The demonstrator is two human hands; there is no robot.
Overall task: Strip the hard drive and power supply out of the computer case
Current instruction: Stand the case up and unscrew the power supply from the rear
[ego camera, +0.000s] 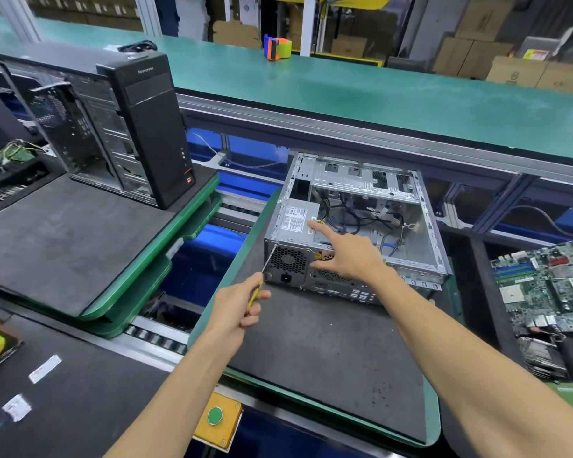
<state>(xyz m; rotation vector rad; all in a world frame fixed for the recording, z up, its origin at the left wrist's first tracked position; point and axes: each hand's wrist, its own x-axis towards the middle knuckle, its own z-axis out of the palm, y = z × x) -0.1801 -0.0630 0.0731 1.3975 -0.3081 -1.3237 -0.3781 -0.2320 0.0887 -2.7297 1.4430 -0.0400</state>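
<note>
Head view, far right corner of the grey work mat (311, 342): the computer case (358, 226) lies on its side with its open face up and its rear panel turned toward me. That attitude exposes both the interior and the rear fixing screws.

The power supply (296, 226) sits seated in the case's near left corner, label upward, its fan grille and mains socket showing through the rear panel. Loose black cables (361, 216) run from it across the case floor. I cannot pick out the hard drive; the drive cage along the far edge hides whatever it holds.

My left hand (242, 302) grasps a yellow-handled screwdriver (265, 272), fingers curled round the handle. The shaft slants up so its tip meets the upper left corner of the rear panel, which I judge to be one of the supply's mounting screws.

My right hand (348, 252) is released. Its straight forefinger rests on the supply's top face near the label, and the thumb reaches down over the rear panel. I read this as bracing the unit so it cannot shift while the screw turns.

A black tower case (136, 127) stands upright on the raised mat to the left. A bare motherboard (543, 289) lies beyond the work mat's right edge. Both are well apart from the work.
</note>
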